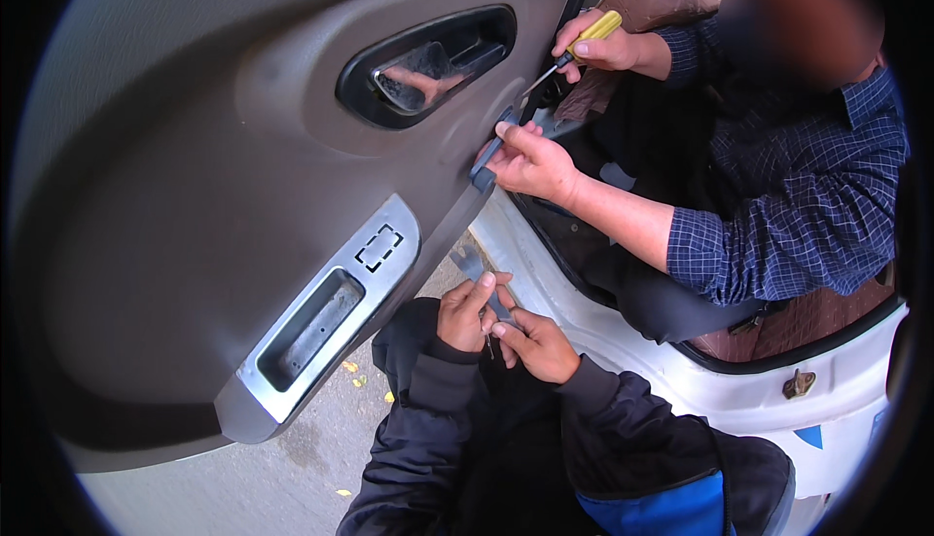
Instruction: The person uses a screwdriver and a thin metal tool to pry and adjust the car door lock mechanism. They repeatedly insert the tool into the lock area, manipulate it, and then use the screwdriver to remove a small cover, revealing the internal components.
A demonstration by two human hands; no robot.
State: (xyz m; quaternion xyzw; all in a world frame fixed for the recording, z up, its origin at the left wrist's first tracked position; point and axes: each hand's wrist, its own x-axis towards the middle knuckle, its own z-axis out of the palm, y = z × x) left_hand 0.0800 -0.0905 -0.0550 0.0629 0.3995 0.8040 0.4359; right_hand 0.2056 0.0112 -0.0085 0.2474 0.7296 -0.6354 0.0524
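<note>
A flat grey pry tool with a forked tip (pixel 469 263) is held below the door panel's edge. My left hand (pixel 461 317) is closed, its fingers pinching the tool's middle. My right hand (pixel 541 345) is closed round the lower end, which the fingers partly hide. Above them, a co-worker's hand (pixel 603 48) grips a yellow-handled screwdriver (pixel 593 38), its shaft pointing at a grey window crank (pixel 492 150) on the door panel (pixel 175 244). The co-worker's other hand (pixel 533 161) holds that crank.
A black inner door handle (pixel 428 64) is set in the panel's upper part. Lower down is a silver armrest plate (pixel 389 230) with a recessed pull. The co-worker sits at the right, inside the white door frame (pixel 603 361). Paved ground (pixel 321 468) shows below the door.
</note>
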